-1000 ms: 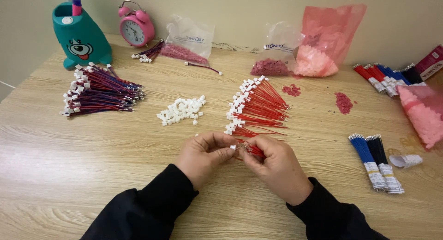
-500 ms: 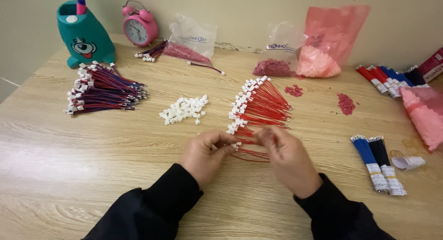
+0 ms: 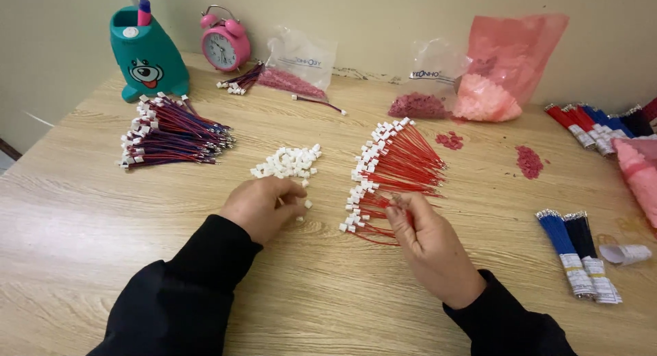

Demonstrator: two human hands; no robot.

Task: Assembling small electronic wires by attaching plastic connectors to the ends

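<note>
My left hand [image 3: 263, 205] rests knuckles-up at the near edge of a small heap of white plastic connectors [image 3: 287, 162]. Its fingers curl down beside a few loose ones [image 3: 308, 204], and what lies under them is hidden. My right hand [image 3: 428, 236] sits at the near end of a fanned pile of red wires with white connector ends [image 3: 397, 164]. Its thumb and fingers pinch a red wire [image 3: 383, 216] at the bottom of that pile. Both arms wear black sleeves.
On the wooden table [image 3: 89, 226] are a bundle of red-and-blue wires [image 3: 171, 134], a teal pen holder [image 3: 146, 55], a pink alarm clock [image 3: 222, 45] and plastic bags of pink parts [image 3: 503, 69]. Blue and black wire bundles [image 3: 578, 250] lie at the right.
My hands were together in the middle on one red wire. They have parted: the left went left to the white connectors, and the right stayed by the red pile with the wire.
</note>
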